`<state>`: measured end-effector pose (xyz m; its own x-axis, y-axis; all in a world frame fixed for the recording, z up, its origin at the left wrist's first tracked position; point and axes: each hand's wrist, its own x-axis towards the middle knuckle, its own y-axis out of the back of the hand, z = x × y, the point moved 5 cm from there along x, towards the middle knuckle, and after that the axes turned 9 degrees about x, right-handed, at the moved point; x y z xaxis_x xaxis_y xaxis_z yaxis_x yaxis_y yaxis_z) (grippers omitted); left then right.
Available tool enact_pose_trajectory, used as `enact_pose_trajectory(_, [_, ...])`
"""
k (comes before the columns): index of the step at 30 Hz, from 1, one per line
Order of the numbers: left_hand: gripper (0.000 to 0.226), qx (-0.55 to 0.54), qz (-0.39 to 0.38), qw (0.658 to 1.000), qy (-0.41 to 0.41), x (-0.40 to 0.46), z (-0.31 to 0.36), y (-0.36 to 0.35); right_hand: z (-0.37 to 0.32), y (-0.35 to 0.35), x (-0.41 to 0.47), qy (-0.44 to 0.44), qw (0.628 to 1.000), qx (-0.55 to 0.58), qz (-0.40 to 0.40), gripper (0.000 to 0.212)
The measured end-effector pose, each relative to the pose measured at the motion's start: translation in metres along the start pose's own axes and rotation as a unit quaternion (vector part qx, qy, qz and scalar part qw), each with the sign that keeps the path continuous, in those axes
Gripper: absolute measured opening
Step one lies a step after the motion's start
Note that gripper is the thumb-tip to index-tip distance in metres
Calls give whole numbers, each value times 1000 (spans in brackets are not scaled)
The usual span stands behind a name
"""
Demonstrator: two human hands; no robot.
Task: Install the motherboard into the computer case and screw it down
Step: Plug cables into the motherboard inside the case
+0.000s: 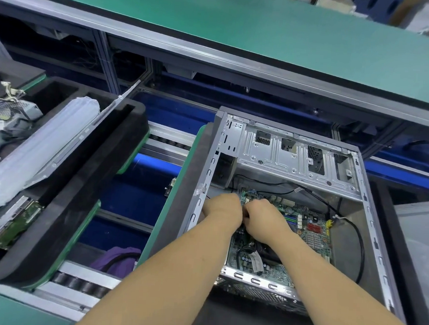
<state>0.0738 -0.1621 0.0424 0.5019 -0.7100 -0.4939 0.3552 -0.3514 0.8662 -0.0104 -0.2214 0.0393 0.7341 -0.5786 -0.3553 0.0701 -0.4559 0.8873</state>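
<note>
An open silver computer case (372, 214) lies on its side on a dark pallet. A green motherboard (310, 230) lies flat on the case floor. Both hands are inside the case at the board's far left corner. My left hand (221, 208) and my right hand (262, 220) are curled, knuckles up, close together and touching. What their fingers hold is hidden beneath them. A black cable (356, 228) loops along the right side of the board.
A black foam tray (84, 194) at left carries a plastic-wrapped panel (39, 147) and another green circuit board (18, 224). A power supply (6, 117) with wires sits at far left. A green-topped shelf (243, 24) runs overhead behind the conveyor.
</note>
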Motion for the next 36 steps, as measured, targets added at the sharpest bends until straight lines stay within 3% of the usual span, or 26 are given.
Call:
enact_pose_trajectory(2, [31,120,30,989,-85,-5,8,17,1,0,0,-5,1000,-2,-1,18])
enact_pose_trajectory(4, [24,229,80,950,-197,-12,17,41,3,-1,0,-4,1000,9,0,16])
enact_pose_trajectory(6, [19,251,155,914,-279,-18,18,69,3,-1,0,1,1000,13,0,10])
enact_pose_trajectory(8, [20,232,276,885,-295,-20,8,96,4,1,0,-3,1000,18,2,9])
enact_pose_trajectory(11, [31,137,412,878,-200,-12,-29,108,4,1,0,-6,999,31,1,14])
enact_pose_trajectory(12, [36,74,417,891,-161,-8,-44,106,4,1,1,-4,999,38,1,14])
enact_pose_trajectory(14, [43,-160,351,916,-109,2,-67,97,5,0,1,-4,999,49,-1,14])
enact_pose_trajectory(16, [54,-420,243,872,-73,13,-79,84,7,0,3,-5,999,53,0,14])
enact_pose_trajectory(18, [62,-528,182,828,-52,17,-83,74,8,-1,3,-8,999,54,3,15])
enact_pose_trajectory(21, [57,-550,150,818,-77,18,-83,69,8,-2,4,-17,999,50,5,13])
enact_pose_trajectory(27, [49,-582,163,794,-66,19,-85,65,8,-2,3,-19,999,45,6,15])
enact_pose_trajectory(36, [45,-589,169,787,-72,19,-84,66,6,-2,2,-21,999,42,-1,14])
